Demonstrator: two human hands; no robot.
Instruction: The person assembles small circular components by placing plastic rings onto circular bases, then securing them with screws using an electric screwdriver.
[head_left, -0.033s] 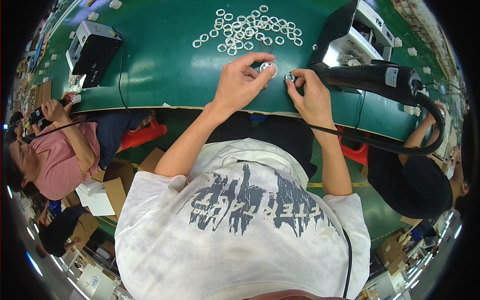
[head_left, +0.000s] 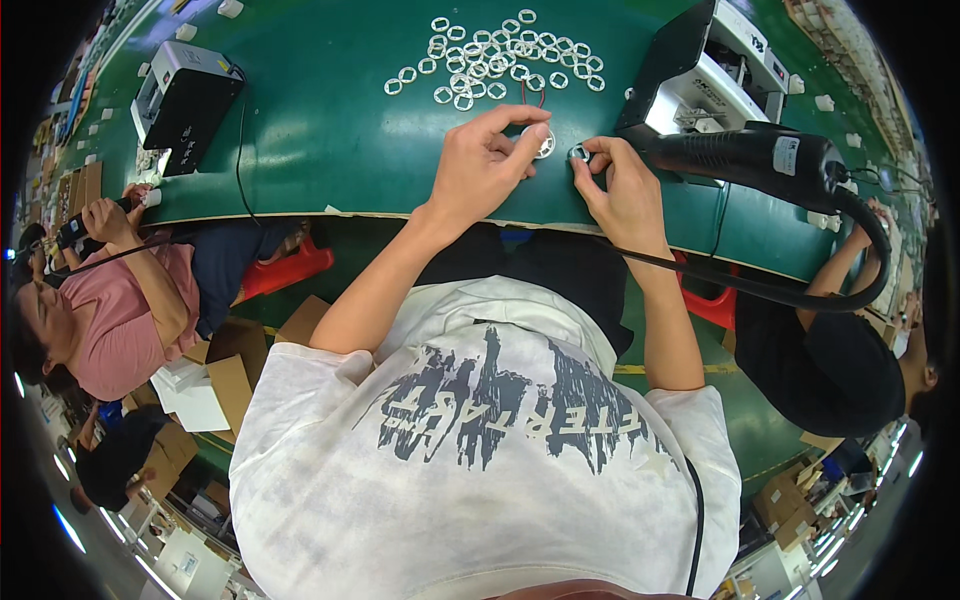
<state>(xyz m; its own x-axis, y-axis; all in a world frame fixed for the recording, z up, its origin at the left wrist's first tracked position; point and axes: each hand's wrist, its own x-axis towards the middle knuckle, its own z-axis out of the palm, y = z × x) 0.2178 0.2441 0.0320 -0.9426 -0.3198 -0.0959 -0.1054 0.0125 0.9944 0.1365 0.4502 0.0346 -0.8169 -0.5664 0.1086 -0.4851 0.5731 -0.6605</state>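
Observation:
My left hand [head_left: 478, 165] pinches a round white disc [head_left: 545, 145] between thumb and fingers, just above the green table. A thin red wire [head_left: 542, 97] loops up beside those fingers; where its ends join is hidden. Close by on the right, my right hand [head_left: 622, 182] grips a small round metallic part [head_left: 579, 153] between thumb and forefinger. The two held pieces are apart, with a narrow gap between them. Beyond my hands lies a loose pile of white rings [head_left: 485, 65] with squarish openings, some overlapping.
A black-and-white machine [head_left: 700, 80] stands at the right, with a thick black handheld tool [head_left: 745, 150] and its cable in front. Another machine [head_left: 190, 105] stands at the left. The table's near edge [head_left: 370, 214] runs before me. People sit on both sides.
The white disc in my left hand has turned slightly, and my thumb covers it differently. My right hand stays in nearly the same place.

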